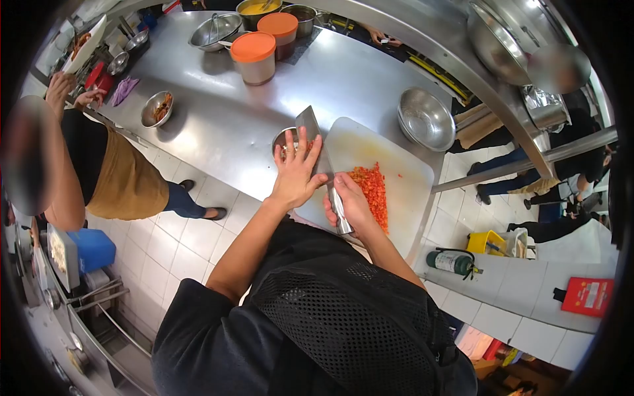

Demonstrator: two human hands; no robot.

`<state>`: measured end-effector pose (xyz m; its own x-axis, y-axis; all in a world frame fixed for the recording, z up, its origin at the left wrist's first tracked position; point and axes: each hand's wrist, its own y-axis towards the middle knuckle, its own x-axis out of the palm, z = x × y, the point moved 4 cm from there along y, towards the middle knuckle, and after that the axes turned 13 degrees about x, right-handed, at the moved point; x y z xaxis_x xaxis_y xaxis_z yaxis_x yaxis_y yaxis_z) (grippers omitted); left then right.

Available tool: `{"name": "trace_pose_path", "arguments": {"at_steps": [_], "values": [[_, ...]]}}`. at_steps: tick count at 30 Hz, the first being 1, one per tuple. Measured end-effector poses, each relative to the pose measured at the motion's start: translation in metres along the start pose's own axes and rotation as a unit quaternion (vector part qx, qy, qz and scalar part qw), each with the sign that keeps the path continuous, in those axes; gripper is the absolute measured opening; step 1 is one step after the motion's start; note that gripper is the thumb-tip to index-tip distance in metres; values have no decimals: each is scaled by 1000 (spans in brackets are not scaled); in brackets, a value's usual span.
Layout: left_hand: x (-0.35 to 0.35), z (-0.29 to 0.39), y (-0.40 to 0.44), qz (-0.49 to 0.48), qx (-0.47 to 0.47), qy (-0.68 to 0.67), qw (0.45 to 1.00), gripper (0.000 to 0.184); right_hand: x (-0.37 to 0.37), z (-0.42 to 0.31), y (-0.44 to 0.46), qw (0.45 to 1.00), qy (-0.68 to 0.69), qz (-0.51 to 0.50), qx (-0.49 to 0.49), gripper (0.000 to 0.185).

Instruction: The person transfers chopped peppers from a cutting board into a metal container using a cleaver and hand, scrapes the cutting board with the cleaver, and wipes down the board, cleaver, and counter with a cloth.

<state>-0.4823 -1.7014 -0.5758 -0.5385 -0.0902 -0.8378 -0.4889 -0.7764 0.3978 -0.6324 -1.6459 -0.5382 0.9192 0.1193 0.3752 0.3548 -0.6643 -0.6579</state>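
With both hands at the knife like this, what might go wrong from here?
The left hand spreads its fingers close against the cleaver, so a slip might cut them. That hand partly hides the small bowl, so anything dropped there might miss it. The diced red pieces lie loose beside the right hand, which might scatter them.

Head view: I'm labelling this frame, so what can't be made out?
In the head view:
- Contents of the small bowl: partly hidden by the left hand.
- Knife handle: partly covered by the right hand.
- Print on the red item at far right: too small to read.
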Motion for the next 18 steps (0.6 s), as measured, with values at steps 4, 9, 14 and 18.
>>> {"name": "trace_pose_path", "arguments": {"at_steps": [4,9,14,18], "values": [[2,-19,-11,-42,-43,57,997,92,-2,-3,-9,1000,0,14,1,24],[-1,-41,-28,-109,-141,127,976,91,-8,0,-13,1000,-6,4,3,24],[-18,-27,-10,-6,-129,97,987,90,-9,4,-4,1000,-20,3,6,24],[-9,-19,8,10,-86,49,995,88,-4,3,-9,999,-49,-16,0,24]]}}
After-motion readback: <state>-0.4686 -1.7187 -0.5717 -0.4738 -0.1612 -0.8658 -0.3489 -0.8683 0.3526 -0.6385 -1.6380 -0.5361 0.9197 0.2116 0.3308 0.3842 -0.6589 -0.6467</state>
